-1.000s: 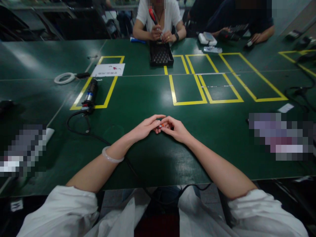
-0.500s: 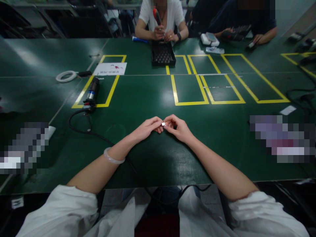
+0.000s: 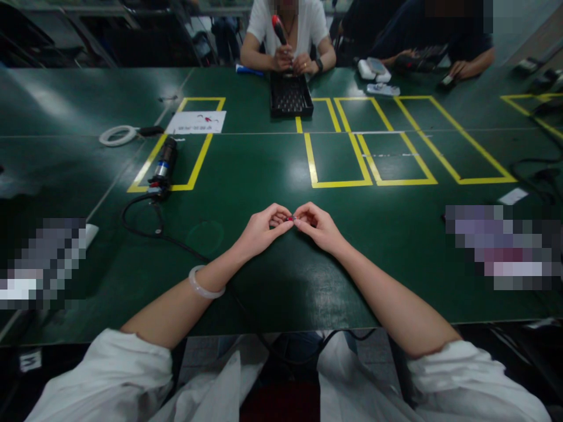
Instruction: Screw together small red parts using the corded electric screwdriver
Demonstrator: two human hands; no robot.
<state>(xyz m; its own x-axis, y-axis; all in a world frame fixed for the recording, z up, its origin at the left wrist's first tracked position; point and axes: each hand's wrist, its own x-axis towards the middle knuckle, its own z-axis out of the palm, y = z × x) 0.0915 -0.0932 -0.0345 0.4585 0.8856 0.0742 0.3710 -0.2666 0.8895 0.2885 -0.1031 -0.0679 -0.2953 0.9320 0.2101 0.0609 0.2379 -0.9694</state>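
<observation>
Just above the green table [image 3: 268,293], my left hand [image 3: 266,225] and my right hand [image 3: 319,225] meet at the fingertips. Between them is a tiny dark part with a red spot [image 3: 290,218], mostly covered by the fingers and too small to name. Thumb and fingers of both hands pinch it from either side. Left of my hands lies a black and silver electric screwdriver [image 3: 163,164], its black cable [image 3: 185,246] running toward the table's front edge.
Yellow tape outlines [image 3: 341,184] mark the table. A printed paper [image 3: 196,122] and a coiled white cable [image 3: 118,136] lie at the left. Across the table, a person in white holds a red-handled tool [image 3: 278,29] over a black tray [image 3: 291,105]; another person sits at the right.
My left hand has turned, and its fingers are more spread behind the thumb. The small part showed a bright silvery face before; now it shows dark and red.
</observation>
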